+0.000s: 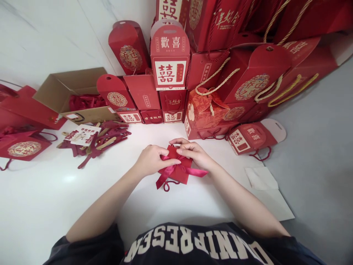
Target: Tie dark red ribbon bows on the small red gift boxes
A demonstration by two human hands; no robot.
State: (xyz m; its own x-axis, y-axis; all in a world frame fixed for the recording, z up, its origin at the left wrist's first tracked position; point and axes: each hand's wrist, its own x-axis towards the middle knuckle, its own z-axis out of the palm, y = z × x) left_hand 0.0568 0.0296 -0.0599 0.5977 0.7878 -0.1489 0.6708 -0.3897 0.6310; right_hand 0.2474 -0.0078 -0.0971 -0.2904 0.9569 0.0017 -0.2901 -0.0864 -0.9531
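While both hands are on it, the small red box [178, 166] sits on the white tabletop [55, 206] right under the fingers, w/ a pink-red satin ribbon [176, 170] crossing over its top and the tails spilling out toward the person's chest side. Left hand [151, 160] is curled narrow, fingertips pinching the ribbon at abt the middle of the box; right hand [194, 151] is also pinched in tight, thumb and forefinger closed on the ribbon just beside the left fingertips, so the two grips are nearly touching. Looks to me like a bow/knot being formed, tho the exact loop is hidden behind the fingers so can't say how far along it is. IMO the way to do this bit well: keep the left pinch planted on the crossing point so tension doesn't slip, keep the satin flat not twisted, and pull both sides evenly so the bow lands centred on the lid. Satin's slippery, so slack = it unravels. Box prob light, could slide on that smooth top if tugged sideways. Beyond the fingertips there's a stack of red gift boxes [169, 70], off past the left hand a pile of tags and sticks [93, 140] and an open cardboard box [71, 92]; white paper [260, 178] lies past the right wrist.
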